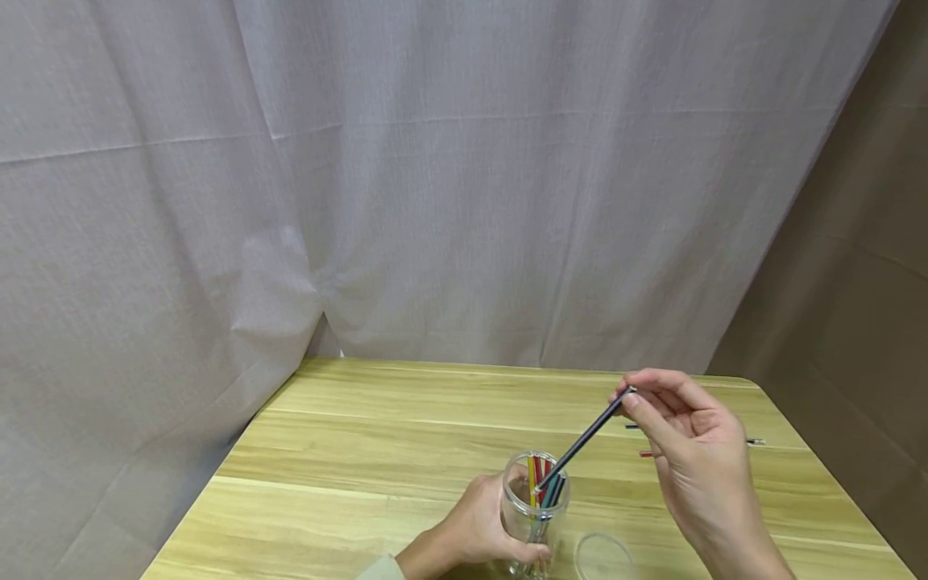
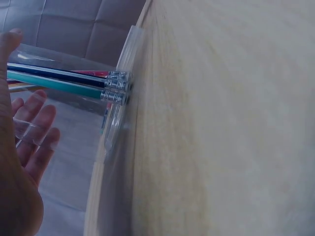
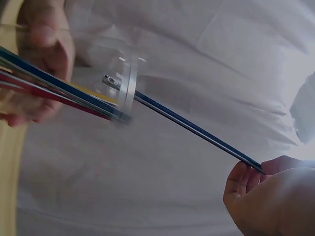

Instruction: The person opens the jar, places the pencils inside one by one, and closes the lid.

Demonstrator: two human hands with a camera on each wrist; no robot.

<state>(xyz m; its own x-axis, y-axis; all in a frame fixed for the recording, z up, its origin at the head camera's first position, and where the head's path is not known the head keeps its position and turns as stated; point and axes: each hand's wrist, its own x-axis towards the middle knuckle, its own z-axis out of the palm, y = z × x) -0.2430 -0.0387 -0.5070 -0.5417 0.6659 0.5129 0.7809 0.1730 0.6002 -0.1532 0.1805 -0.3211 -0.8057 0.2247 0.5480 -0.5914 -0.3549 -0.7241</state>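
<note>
A clear jar [image 1: 534, 512] stands at the table's front, with several pencils [image 1: 532, 469] in it, among them yellow, red, green and dark blue ones. My left hand [image 1: 478, 522] grips the jar from its left side, thumb across the front. In my right hand [image 1: 699, 451], thumb and fingers pinch one end of a dark blue pencil [image 1: 586, 439]. This pencil slants down to the left; its metal-banded end [image 3: 111, 82] is just inside the jar's mouth in the right wrist view. The left wrist view shows metal ends of pencils [image 2: 114, 97] at the jar's base.
A clear round lid [image 1: 605, 536] lies right of the jar. Beyond the right hand, a blue pencil [image 1: 631, 426] and a red pencil [image 1: 646, 454] lie partly hidden on the wooden table [image 1: 406, 435]. A metal pencil end [image 1: 756, 441] shows right of that hand. Grey curtain [image 1: 449, 201] hangs behind.
</note>
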